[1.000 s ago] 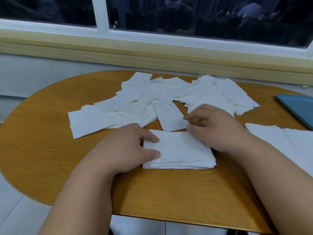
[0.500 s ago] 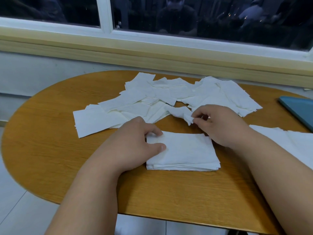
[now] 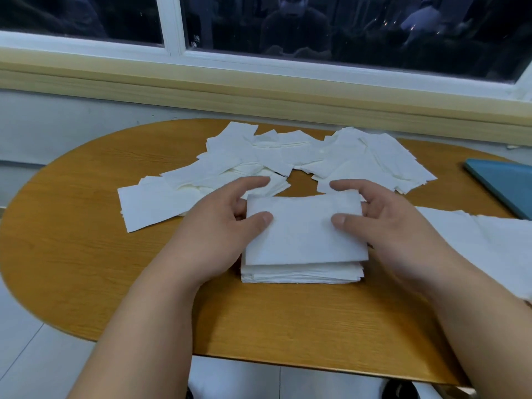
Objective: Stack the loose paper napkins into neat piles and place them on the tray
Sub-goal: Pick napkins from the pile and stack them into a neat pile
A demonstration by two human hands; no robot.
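Observation:
A neat pile of white napkins [image 3: 300, 273] lies on the wooden table in front of me. Over it I hold one white napkin [image 3: 305, 228] flat. My left hand [image 3: 221, 226] pinches its left edge, thumb on top and fingers beneath. My right hand [image 3: 383, 223] pinches its right edge the same way. Behind them, several loose napkins [image 3: 288, 159] lie scattered across the far half of the table. The blue tray [image 3: 509, 185] shows only as a corner at the right edge.
The oval wooden table [image 3: 86, 254] stands against a wall under a window sill [image 3: 259, 93]. More white napkins [image 3: 489, 249] lie at the right, beside my right forearm. Light floor tiles show below the table's near edge.
My right hand pulled one napkin from the loose heap and brought it over the pile. My left hand left the pile's top and took the napkin's left edge.

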